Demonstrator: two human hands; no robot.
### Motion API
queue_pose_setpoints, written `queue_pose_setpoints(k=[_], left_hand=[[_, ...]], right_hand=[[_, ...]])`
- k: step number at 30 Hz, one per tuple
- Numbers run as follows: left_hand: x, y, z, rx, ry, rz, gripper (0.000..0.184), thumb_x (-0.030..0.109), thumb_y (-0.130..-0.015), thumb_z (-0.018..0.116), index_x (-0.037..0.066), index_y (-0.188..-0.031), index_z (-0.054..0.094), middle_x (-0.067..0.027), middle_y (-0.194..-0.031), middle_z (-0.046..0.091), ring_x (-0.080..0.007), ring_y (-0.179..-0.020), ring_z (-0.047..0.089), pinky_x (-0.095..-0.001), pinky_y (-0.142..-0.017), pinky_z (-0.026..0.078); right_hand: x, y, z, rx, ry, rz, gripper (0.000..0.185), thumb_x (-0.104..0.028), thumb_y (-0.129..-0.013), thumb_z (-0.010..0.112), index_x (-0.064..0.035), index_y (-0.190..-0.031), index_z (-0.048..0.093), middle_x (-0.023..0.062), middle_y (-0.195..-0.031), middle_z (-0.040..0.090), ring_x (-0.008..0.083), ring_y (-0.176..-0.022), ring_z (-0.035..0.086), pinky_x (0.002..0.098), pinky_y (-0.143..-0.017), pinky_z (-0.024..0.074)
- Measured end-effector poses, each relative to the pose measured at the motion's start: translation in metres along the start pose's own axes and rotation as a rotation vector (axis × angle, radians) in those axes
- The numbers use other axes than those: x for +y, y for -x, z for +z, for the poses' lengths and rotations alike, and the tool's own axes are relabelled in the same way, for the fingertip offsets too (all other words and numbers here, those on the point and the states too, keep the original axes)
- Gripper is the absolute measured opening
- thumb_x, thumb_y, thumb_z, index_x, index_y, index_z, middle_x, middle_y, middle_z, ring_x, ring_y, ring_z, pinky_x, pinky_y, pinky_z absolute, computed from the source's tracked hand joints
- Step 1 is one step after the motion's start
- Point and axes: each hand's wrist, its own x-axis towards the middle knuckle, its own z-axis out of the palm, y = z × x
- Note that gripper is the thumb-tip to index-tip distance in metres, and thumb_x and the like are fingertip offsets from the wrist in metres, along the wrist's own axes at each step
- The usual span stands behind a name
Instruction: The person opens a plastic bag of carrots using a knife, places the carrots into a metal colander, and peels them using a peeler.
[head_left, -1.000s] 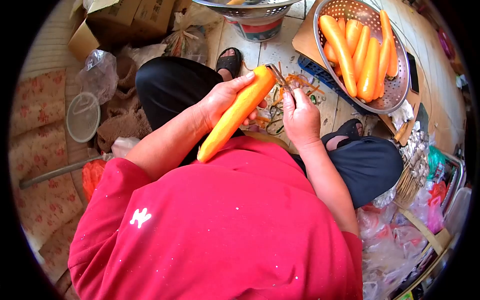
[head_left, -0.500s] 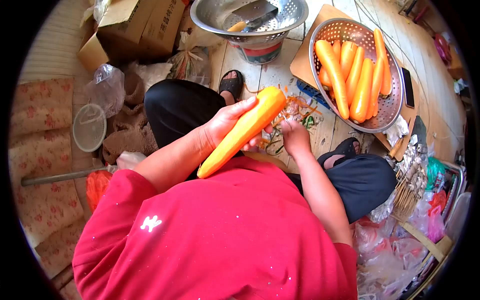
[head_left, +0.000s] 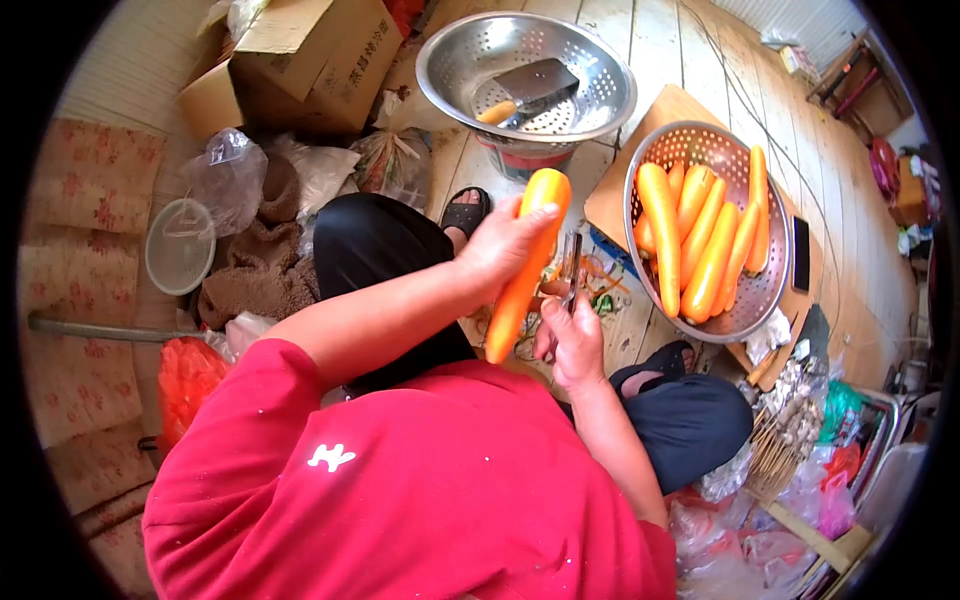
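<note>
A large orange carrot [head_left: 528, 265] stands nearly upright in the picture, with my left hand [head_left: 507, 245] wrapped round its upper half. Just right of the carrot, my right hand [head_left: 574, 343] grips a metal peeler [head_left: 571, 262] with its blade end pointing away from me. The peeler and the carrot are slightly apart. Several more carrots [head_left: 708, 250] lie in a perforated metal colander [head_left: 770, 300] at the right. Orange and green peelings [head_left: 608, 288] are scattered on the floor beyond my right hand.
A second colander [head_left: 450, 80] holds a cleaver [head_left: 537, 84] and sits on a bucket. A phone [head_left: 801, 254] lies on a board beside the carrots. Cardboard box [head_left: 320, 70] at upper left; skewers [head_left: 772, 455] and plastic bags [head_left: 740, 550] at lower right.
The view has shifted, showing more of the cleaver's colander. My left hand has tilted the carrot more upright and moved right. My right hand has turned, and the peeler shows more clearly.
</note>
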Motion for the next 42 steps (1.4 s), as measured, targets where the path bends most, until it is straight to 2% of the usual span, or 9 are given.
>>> queue_pose_setpoints(k=[7,14,17,22,25,28,34,39,42], left_hand=[[-0.001,-0.026,0.014,-0.042,-0.229,0.154,0.046,0.030,-0.091,0.057,0.001,-0.125,0.052,-0.0139,-0.117,0.057,-0.0205,-0.109,0.053,-0.0315,-0.095,0.042],[0.098,-0.122,-0.041,0.337,-0.985,0.656,0.036,0.016,-0.079,0.061,0.001,-0.112,0.062,-0.0203,-0.109,0.062,-0.0341,-0.102,0.061,-0.0371,-0.091,0.048],[0.106,-0.162,-0.039,0.371,-1.292,0.581,0.037,0.017,-0.077,0.062,-0.001,-0.110,0.063,-0.0223,-0.111,0.062,-0.0336,-0.100,0.062,-0.0382,-0.088,0.050],[0.102,-0.221,-0.039,0.048,-1.751,-0.124,0.029,0.009,-0.073,0.058,0.004,-0.099,0.071,-0.0192,-0.109,0.066,-0.0318,-0.104,0.063,-0.0393,-0.087,0.050],[0.072,-0.250,-0.060,0.392,-1.581,0.049,0.028,0.008,-0.071,0.058,-0.001,-0.095,0.071,-0.0207,-0.104,0.067,-0.0307,-0.100,0.065,-0.0389,-0.084,0.051],[0.104,-0.235,-0.047,-0.151,-1.911,-0.097,0.025,0.010,-0.071,0.058,-0.006,-0.086,0.070,-0.0226,-0.096,0.068,-0.0301,-0.094,0.067,-0.0380,-0.080,0.052],[0.146,-0.201,-0.068,0.098,-1.546,-0.022,0.030,0.023,-0.075,0.056,-0.005,-0.075,0.069,-0.0223,-0.073,0.066,-0.0332,-0.065,0.066,-0.0383,-0.069,0.052],[0.167,-0.155,-0.022,0.040,-1.155,0.187,0.036,0.028,-0.081,0.061,-0.002,-0.101,0.061,-0.0161,-0.074,0.064,-0.0257,-0.058,0.063,-0.0384,-0.053,0.051],[0.155,-0.167,0.032,0.007,-1.191,0.352,0.035,0.031,-0.080,0.063,0.001,-0.100,0.063,-0.0172,-0.085,0.067,-0.0278,-0.070,0.066,-0.0388,-0.065,0.054]], right_hand=[[-0.018,0.002,0.007,-0.015,0.111,0.047,0.042,-0.016,-0.080,0.073,-0.0038,-0.113,0.050,0.0022,-0.080,0.061,0.0061,-0.050,0.052,0.0180,-0.039,0.0382],[-0.027,0.009,0.005,-0.125,0.161,-0.067,0.047,0.001,-0.080,0.068,-0.0009,-0.121,0.046,0.0061,-0.094,0.061,0.0135,-0.084,0.062,0.0274,-0.077,0.0517],[-0.021,0.009,0.004,-0.124,0.119,-0.039,0.051,0.001,-0.080,0.068,0.0000,-0.125,0.045,0.0053,-0.099,0.059,0.0138,-0.086,0.062,0.0282,-0.080,0.0516],[-0.018,0.009,0.001,-0.117,0.218,-0.019,0.062,0.000,-0.082,0.068,0.0011,-0.135,0.037,0.0059,-0.107,0.058,0.0118,-0.088,0.060,0.0257,-0.075,0.0519],[-0.018,0.009,-0.005,-0.131,0.219,0.019,0.062,0.001,-0.082,0.067,0.0013,-0.136,0.037,0.0067,-0.102,0.060,0.0096,-0.073,0.059,0.0233,-0.062,0.0508],[-0.020,0.008,-0.006,-0.106,0.237,-0.011,0.061,0.002,-0.082,0.066,0.0014,-0.135,0.037,0.0070,-0.097,0.060,0.0081,-0.062,0.056,0.0217,-0.054,0.0479],[-0.028,0.007,-0.008,-0.134,0.133,-0.012,0.059,0.001,-0.081,0.067,0.0015,-0.133,0.040,0.0075,-0.098,0.061,0.0072,-0.065,0.057,0.0213,-0.056,0.0484],[-0.025,0.011,-0.013,-0.178,0.237,0.011,0.064,-0.004,-0.079,0.072,0.0013,-0.134,0.040,0.0089,-0.105,0.063,0.0130,-0.086,0.063,0.0265,-0.077,0.0528],[-0.024,0.012,-0.015,-0.145,0.351,0.013,0.064,-0.006,-0.079,0.072,0.0020,-0.134,0.041,0.0098,-0.108,0.064,0.0147,-0.095,0.063,0.0283,-0.084,0.0512]])
